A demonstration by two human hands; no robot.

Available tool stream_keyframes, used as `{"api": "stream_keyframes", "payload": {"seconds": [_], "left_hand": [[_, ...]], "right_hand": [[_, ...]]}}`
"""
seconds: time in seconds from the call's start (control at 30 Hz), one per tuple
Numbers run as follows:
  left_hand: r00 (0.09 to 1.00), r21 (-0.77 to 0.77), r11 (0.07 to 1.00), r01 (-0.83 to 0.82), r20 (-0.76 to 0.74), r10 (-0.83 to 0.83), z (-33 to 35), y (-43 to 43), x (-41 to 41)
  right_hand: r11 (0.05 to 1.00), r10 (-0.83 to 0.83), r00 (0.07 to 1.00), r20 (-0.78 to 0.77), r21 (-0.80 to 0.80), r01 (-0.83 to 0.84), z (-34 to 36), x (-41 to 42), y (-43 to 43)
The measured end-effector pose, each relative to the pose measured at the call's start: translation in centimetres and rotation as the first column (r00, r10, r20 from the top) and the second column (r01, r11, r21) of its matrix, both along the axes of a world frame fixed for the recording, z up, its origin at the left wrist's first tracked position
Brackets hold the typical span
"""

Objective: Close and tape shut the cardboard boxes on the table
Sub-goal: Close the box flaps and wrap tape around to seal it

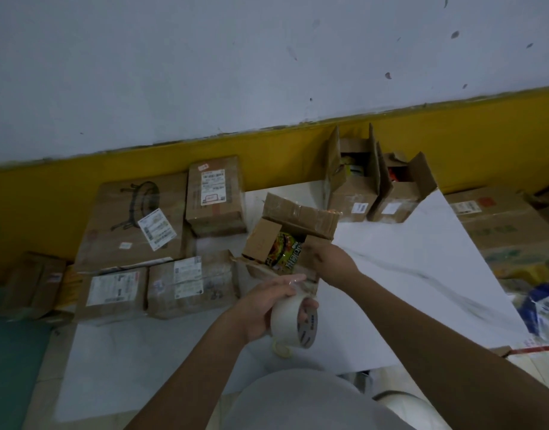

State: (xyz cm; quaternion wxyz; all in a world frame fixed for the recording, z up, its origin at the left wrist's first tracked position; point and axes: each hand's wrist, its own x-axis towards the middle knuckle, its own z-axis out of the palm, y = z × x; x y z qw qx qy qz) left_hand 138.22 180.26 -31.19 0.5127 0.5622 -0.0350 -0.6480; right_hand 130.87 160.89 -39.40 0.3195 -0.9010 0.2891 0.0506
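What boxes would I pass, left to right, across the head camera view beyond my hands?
In order: big flat box with a drawing → sealed labelled box → open box with noodle packet → tall open box → second open box → large carton.

Left hand [265, 308] grips a tape roll [290, 324]; right hand [329, 262] holds a flap of the open cardboard box [301, 215] on the counter [422, 243].

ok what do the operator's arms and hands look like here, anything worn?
The left forearm and right forearm are bare as far as the frame shows, with no sleeves in view. The left hand and right hand have no gloves, and no watch, band or ring shows. The only clothing visible is a grey garment at the bottom edge.
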Motion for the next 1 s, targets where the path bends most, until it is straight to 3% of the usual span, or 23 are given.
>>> {"api": "stream_keyframes", "payload": {"seconds": [0.1, 0.2, 0.27, 0.4, 0.5, 0.57, 0.63, 0.7, 0.77, 0.87, 1.0], "left_hand": [[1.000, 0.008, 1.000, 0.006, 0.011, -0.006, -0.1, 0.0, 0.0], [1.000, 0.025, 1.000, -0.002, 0.030, 0.001, -0.5, 0.1, 0.1], [1.000, 0.030, 0.999, -0.016, 0.027, 0.015, -0.7, 0.2, 0.1], [0.998, 0.049, 0.998, -0.029, 0.050, 0.027, -0.7, 0.5, 0.1], [0.999, 0.020, 0.999, -0.038, 0.018, 0.038, -0.5, 0.4, -0.1], [0.999, -0.001, 0.999, -0.042, 0.002, 0.042, -0.4, 0.2, -0.2], [0.999, -0.019, 0.999, -0.044, -0.007, 0.043, -0.3, 0.1, -0.4], [0.999, -0.016, 0.999, -0.041, -0.003, 0.041, -0.5, 0.1, -0.5], [0.999, -0.004, 0.999, -0.032, 0.014, 0.032, -0.7, 0.1, -0.5], [0.999, 0.005, 1.000, -0.020, 0.028, 0.020, -1.0, 0.2, -0.3], [0.998, 0.019, 0.999, -0.027, 0.053, 0.026, -0.6, 0.6, 0.0]], "right_hand": [[0.885, 0.410, 0.894, -0.181, -0.157, -0.438, -0.4, 2.4, -1.0], [0.691, 0.513, 0.744, -0.428, -0.308, -0.654, -1.2, 4.1, -1.3], [0.739, 0.463, 0.792, -0.398, -0.321, -0.593, 0.0, 4.2, -1.1], [0.960, 0.196, 0.979, -0.057, -0.193, -0.203, 1.2, 1.6, -1.6], [0.998, -0.042, 0.979, 0.198, -0.026, 0.048, -0.2, -2.5, -1.9], [0.983, -0.184, 0.944, 0.276, 0.037, 0.181, -1.1, -5.3, -2.2], [0.984, -0.177, 0.974, 0.138, 0.005, 0.178, -2.3, -7.5, -2.3], [0.968, -0.062, 0.997, -0.048, -0.245, 0.049, -3.6, -8.6, -2.1], [0.926, -0.048, 0.995, -0.083, -0.376, 0.013, -3.7, -7.8, -1.5], [0.942, -0.019, 0.991, -0.130, -0.335, -0.026, -2.0, -5.2, -0.3], [0.950, 0.121, 0.896, -0.428, -0.210, -0.229, -2.1, -4.4, 0.9]]}}
